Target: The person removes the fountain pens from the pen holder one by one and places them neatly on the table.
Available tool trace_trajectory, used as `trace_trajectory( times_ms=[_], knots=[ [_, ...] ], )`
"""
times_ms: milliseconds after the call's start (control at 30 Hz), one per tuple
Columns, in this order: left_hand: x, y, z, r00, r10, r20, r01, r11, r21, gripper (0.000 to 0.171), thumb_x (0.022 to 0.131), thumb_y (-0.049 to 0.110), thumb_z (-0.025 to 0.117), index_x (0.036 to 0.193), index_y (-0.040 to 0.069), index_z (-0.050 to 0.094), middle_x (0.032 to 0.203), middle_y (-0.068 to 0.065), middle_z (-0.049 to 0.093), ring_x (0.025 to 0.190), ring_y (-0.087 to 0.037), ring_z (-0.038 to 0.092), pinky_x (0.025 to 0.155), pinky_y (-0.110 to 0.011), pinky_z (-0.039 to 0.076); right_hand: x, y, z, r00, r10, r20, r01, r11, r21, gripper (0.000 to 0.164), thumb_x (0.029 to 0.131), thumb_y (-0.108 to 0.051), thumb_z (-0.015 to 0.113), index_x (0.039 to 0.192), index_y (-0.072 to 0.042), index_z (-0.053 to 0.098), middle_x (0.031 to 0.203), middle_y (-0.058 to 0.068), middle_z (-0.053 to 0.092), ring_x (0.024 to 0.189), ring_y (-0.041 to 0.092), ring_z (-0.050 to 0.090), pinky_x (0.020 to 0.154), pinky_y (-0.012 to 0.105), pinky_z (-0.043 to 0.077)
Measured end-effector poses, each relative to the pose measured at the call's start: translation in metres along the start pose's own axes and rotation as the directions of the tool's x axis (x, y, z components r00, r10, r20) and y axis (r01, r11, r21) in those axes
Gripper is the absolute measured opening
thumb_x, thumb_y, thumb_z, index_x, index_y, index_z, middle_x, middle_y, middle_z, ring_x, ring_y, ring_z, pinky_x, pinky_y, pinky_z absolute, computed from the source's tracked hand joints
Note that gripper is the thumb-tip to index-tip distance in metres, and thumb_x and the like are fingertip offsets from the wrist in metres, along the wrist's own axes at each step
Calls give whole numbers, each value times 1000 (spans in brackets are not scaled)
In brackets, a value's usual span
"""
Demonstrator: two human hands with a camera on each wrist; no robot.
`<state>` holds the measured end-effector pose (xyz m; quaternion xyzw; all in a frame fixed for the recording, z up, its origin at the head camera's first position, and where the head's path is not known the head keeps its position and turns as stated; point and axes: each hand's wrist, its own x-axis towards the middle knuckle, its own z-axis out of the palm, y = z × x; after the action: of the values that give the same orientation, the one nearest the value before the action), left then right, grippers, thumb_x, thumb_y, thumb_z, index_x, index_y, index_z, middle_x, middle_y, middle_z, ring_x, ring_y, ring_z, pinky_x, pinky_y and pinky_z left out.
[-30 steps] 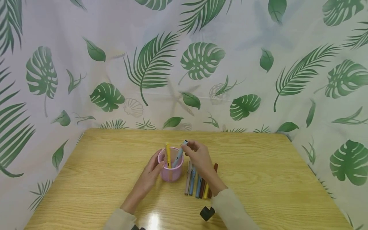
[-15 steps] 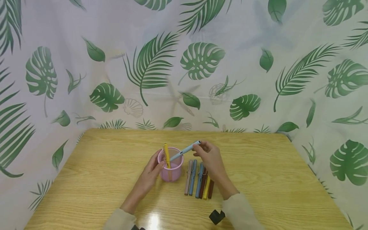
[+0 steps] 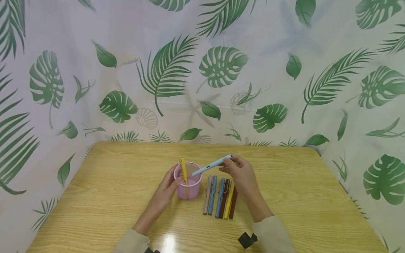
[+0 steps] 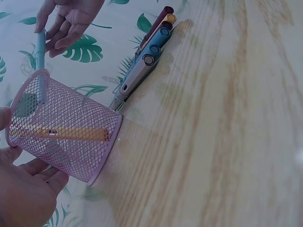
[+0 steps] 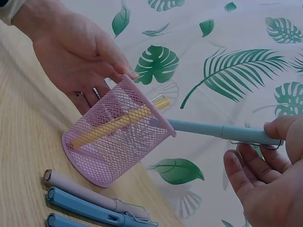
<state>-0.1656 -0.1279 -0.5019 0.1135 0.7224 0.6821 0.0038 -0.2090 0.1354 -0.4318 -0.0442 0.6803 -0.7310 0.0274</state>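
A pink mesh pen holder [image 3: 187, 192] stands on the table, with a yellow pen [image 3: 183, 170] leaning inside it. My left hand [image 3: 164, 192] grips the holder's left side, thumb near the rim. By its clip end, my right hand [image 3: 243, 175] pinches a light blue pen [image 3: 211, 165]. That pen slants down to the left, its lower tip just inside the holder's mouth, as the right wrist view also shows through the mesh. Between the holder and my right forearm lies a row of several pens [image 3: 219, 198]: greyish pink, blue, dark brown and yellow.
The wooden table [image 3: 126, 175] reaches back to a white cloth [image 3: 177, 80] printed with green leaves. A black block-like piece [image 3: 248, 240] sits by the right sleeve.
My right hand has moved right, drawing the light blue pen from deep in the holder to a flatter slant near its rim. The left hand and holder have stayed put.
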Motion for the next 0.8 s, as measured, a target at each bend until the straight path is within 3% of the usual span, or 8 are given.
trace_trajectory(
  times_ms=[267,400,600,800],
  knots=[
    [-1,1,-1,1000,4,3,-4,1000,5,55,113,16,41,163,3,22,167,-24,23,154,-40,22,125,-50,20,-4,-5,-15,999,-35,3,34,987,159,26,107,-18,60,113,7,57,106,7,67,106,26,70,103,39,55],
    [0,0,-1,1000,3,-5,-3,1000,-2,56,113,15,42,163,1,21,166,-24,24,153,-40,23,125,-50,20,-5,-7,-24,997,-76,2,73,970,230,20,106,-16,62,108,4,59,104,6,67,103,22,70,101,38,56],
    [0,-2,-1,1000,-5,-6,5,1000,-28,57,112,14,42,163,1,20,166,-25,25,153,-39,25,124,-50,21,-8,-8,-43,992,-125,15,118,965,234,22,106,-16,60,112,5,62,107,8,71,104,22,72,100,36,55],
    [0,0,-1,1000,-6,-3,6,999,-34,58,112,14,43,163,-1,19,166,-26,24,153,-40,24,124,-52,21,-15,-12,-65,992,-124,-8,122,963,241,29,106,-16,61,115,11,60,107,8,73,105,21,73,100,35,55]
  ],
)
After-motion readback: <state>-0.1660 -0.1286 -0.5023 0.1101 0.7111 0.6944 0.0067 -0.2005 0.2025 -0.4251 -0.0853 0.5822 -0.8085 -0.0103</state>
